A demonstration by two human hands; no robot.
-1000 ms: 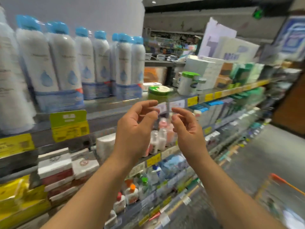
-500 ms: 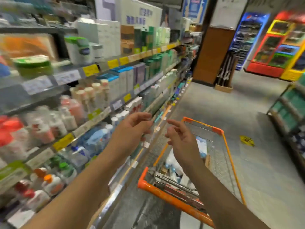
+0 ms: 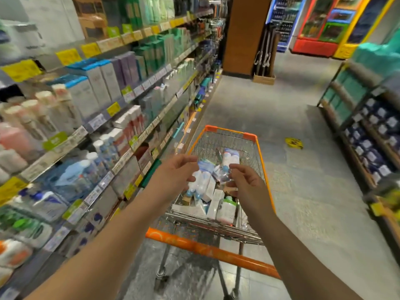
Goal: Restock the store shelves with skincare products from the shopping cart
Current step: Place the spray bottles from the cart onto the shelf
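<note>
An orange-rimmed wire shopping cart (image 3: pixel 260 161) stands in the aisle straight ahead of me. Inside it lie several skincare products (image 3: pixel 213 191): white bottles with blue caps, white boxes, a green-capped bottle. My left hand (image 3: pixel 175 176) and my right hand (image 3: pixel 244 182) hover side by side above the near end of the cart, fingers loosely curled, holding nothing. The store shelves (image 3: pixel 101 124) run along my left, packed with boxes and bottles behind yellow and white price tags.
The cart's orange handle bar (image 3: pixel 207 250) crosses just below my forearms. Another shelf unit (image 3: pixel 363 135) with dark blue packs lines the right side. Grey floor (image 3: pixel 303 191) stretches ahead to a brown pillar (image 3: pixel 244 35) and coloured drink coolers (image 3: pixel 313 24).
My view has swung right and down from the upper shelf to the cart. Both hands came down with it and now hang over the products in the cart, still holding nothing.
</note>
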